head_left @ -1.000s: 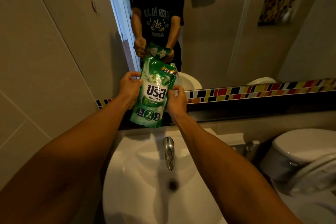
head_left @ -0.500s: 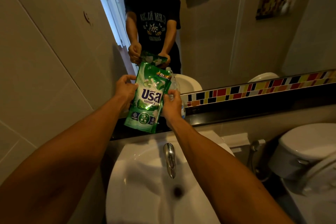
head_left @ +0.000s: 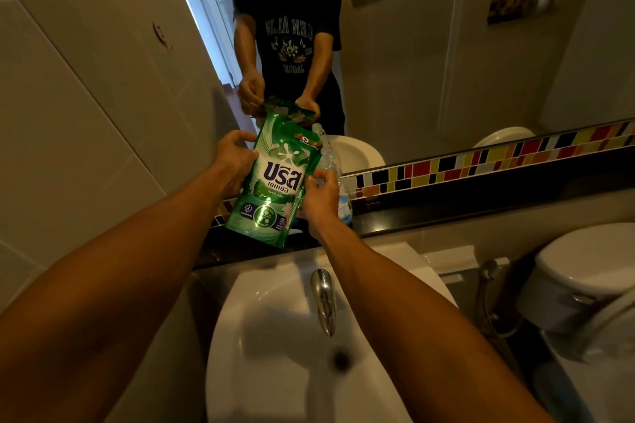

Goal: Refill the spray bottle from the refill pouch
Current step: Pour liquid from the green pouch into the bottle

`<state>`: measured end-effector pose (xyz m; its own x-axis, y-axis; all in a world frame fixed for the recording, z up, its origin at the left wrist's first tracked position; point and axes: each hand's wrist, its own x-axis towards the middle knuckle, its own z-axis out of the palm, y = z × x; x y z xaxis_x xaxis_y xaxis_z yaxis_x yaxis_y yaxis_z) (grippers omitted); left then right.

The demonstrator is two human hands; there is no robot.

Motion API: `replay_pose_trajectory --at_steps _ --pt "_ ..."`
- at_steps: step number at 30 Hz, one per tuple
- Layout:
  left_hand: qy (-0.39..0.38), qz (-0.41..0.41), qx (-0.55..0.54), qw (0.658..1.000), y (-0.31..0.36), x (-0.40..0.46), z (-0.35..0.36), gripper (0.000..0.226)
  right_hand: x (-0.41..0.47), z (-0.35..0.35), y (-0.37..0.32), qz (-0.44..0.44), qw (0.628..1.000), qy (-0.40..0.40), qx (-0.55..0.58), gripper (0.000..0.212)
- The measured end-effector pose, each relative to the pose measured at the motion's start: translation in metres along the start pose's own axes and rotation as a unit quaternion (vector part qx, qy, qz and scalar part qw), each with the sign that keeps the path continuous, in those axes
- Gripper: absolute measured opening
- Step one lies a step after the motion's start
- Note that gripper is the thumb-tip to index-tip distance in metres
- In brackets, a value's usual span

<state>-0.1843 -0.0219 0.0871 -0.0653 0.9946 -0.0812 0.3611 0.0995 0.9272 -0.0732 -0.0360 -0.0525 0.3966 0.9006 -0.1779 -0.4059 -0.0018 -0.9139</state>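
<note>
Here, both hands hold a glossy green plastic refill pouch [head_left: 275, 182] upright above the dark ledge [head_left: 481, 203], far of the white ceramic sink [head_left: 275, 354]. Left hand [head_left: 233, 161] grips its left edge; right hand [head_left: 319, 196] pinches its right edge. A clear plastic bottle [head_left: 335, 165] stands just behind, partly hidden, on the pouch's right.

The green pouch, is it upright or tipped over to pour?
Nearly upright, leaning slightly. Both hands, left and right, hold the pouch by its sides, top up.
</note>
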Motion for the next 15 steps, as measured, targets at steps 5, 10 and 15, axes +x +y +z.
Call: replay_pose_trajectory --at_steps 5,10,15 --pt "-0.003 -0.005 -0.003 1.0 0.0042 0.0003 -0.0016 0.036 0.0022 0.0028 -0.0004 0.007 1.0 -0.003 0.012 0.009" --pt "-0.001 -0.007 0.009 1.0 0.0086 0.0023 -0.0008 0.034 0.004 0.0044 0.0016 0.013 1.0 0.001 0.029 0.008" --pt "0.005 -0.004 0.044 0.999 0.0106 0.0048 0.0002 0.032 0.0067 0.0068 0.0042 0.018 0.999 0.0 0.037 0.005"
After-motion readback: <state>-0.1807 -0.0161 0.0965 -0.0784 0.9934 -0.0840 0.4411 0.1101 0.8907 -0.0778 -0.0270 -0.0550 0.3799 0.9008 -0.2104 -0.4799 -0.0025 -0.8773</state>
